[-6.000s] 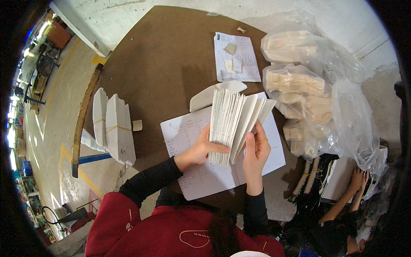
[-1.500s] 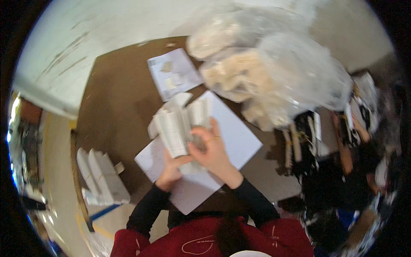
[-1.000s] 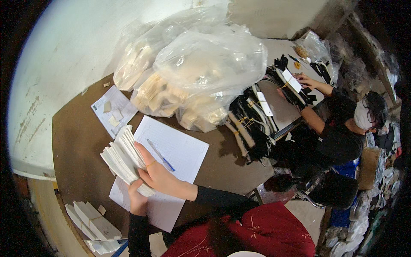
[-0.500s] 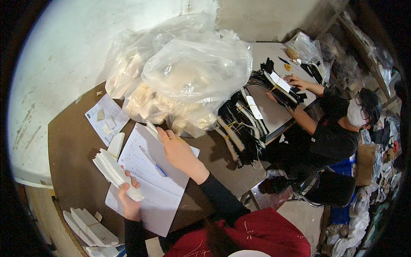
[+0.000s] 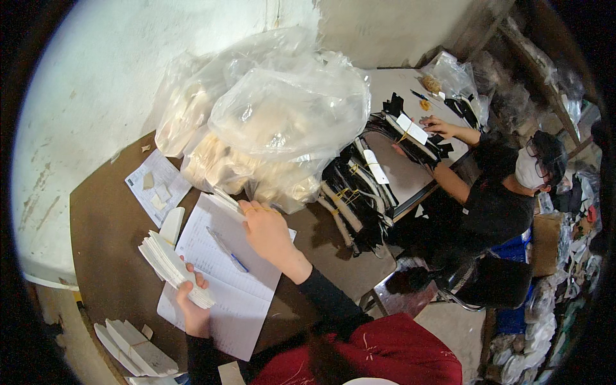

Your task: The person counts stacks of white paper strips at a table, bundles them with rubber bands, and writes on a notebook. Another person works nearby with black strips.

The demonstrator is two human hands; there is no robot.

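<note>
My left hand [image 5: 194, 300] is wrapped round the lower end of a thick stack of white strips [image 5: 168, 262], which look like card or folded paper and stand fanned at their far end. Over the far edge of an open notebook [image 5: 224, 321], the fingers of my right hand [image 5: 268, 232] close on a smaller bunch of white strips [image 5: 224, 204]. A yellow rubber band [image 5: 262, 208] loops across that hand's fingers. Between my hands a blue-and-clear pen [image 5: 228, 251] lies on the written page. Rounded white pieces [image 5: 171, 226] rest just beyond the left stack.
Large clear plastic bags [image 5: 276, 115] of cream-coloured pieces fill the table's back. A printed sheet [image 5: 154, 186] with scraps lies left. Banded white bundles [image 5: 135, 346] sit near left. Black-and-white bundles [image 5: 359, 189] stand right, beside a masked co-worker [image 5: 494, 192] handling another bundle.
The whole view has shifted slightly. More of the white strips shows beside my right hand's fingers. My left hand keeps its hold on the stack.
</note>
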